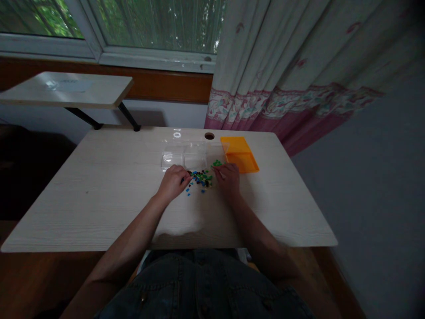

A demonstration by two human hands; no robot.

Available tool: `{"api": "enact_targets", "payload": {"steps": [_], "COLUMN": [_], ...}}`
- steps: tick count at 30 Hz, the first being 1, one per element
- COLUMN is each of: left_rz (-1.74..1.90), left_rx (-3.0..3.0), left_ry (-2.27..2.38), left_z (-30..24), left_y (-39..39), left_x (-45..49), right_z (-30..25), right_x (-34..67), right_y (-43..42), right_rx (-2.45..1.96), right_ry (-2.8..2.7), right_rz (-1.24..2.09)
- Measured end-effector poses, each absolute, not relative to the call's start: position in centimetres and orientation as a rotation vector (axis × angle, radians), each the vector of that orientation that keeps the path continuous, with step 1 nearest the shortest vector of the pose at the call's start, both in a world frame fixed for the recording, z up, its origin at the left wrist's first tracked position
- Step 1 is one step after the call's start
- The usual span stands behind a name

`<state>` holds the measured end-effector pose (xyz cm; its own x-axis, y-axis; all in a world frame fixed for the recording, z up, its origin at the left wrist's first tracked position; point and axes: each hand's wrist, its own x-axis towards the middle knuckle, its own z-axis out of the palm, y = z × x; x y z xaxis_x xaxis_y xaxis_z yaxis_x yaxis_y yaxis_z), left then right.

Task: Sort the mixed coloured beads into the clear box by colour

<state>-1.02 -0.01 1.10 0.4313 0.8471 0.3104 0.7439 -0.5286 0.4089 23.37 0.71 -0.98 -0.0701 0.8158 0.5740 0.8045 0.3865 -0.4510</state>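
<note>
A small heap of tiny blue, green and dark pieces [201,177] lies on the pale wooden table [99,195]. My left hand [173,180] rests at the heap's left edge with its fingers curled in; what they hold is too small to make out. My right hand [228,176] sits at the heap's right edge, fingers bent down onto the table among the green pieces. Just beyond the heap stands a clear plastic box with compartments [184,156]. An orange lid or tray [239,153] lies to its right.
A round cable hole [209,136] is near the table's far edge. A second, smaller table [66,89] stands behind on the left under a window. A patterned curtain [282,79] hangs at the right. My denim-clad lap [202,283] is below the near edge.
</note>
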Motion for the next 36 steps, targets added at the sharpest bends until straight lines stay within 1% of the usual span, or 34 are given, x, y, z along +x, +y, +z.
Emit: {"api": "enact_targets", "payload": {"steps": [6,15,28,36], "left_rz": [0.591,0.538,0.471,0.461], "left_rx": [2.562,2.566,2.601,2.609], "left_ry": [1.476,1.509,1.476,1.456], "left_z": [0.9,0.8,1.2,1.1], "left_y": [-0.7,-1.2,-1.3,-1.3], "left_x": [-0.5,0.3,0.2,0.0], "right_z": [-1.0,-1.2,-1.4,-1.6], "right_x": [25.1,25.2,25.2,24.8], "right_y": [1.5,1.7,1.7,1.5], "right_rx": [-1.619,-1.734,-1.676,-1.598], "right_ry": [-1.708,-1.699,-1.747,-1.792], "right_rz": [-0.116,-0.108,-0.126,-0.068]}}
